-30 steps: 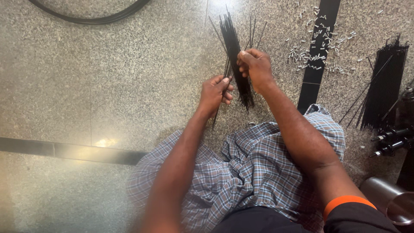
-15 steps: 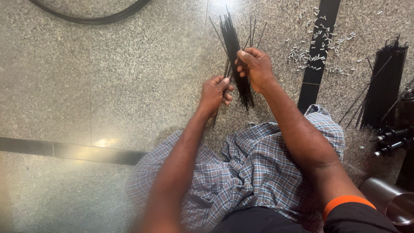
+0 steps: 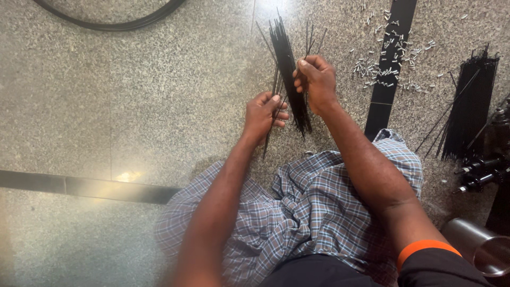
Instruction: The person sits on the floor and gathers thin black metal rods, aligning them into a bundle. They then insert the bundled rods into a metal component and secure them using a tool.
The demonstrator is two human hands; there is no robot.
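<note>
Head view, looking down on a granite floor (image 3: 133, 106). Nearest: checked cloth (image 3: 297, 212) over the lap, orange-edged dark sleeve (image 3: 425, 250) at lower right, a metal cup (image 3: 478, 247) just beside it. Both forearms reach forward. Left hand (image 3: 263, 114) has its fingers curled around a few thin black spokes (image 3: 272, 127), thumb pressed on top. Right hand (image 3: 316, 82) is closed around the main bundle of black spokes (image 3: 287, 58), which stands slightly tilted between the two hands, lower ends near the cloth's edge, upper ends fanned out beyond the knuckles. Farther right: a black inlaid strip (image 3: 390, 69) with small silver nipples (image 3: 388, 64) scattered over it; a second pile of black spokes (image 3: 470, 101) lying flat near the frame edge. Top left, a black rim arc (image 3: 114, 24).
</note>
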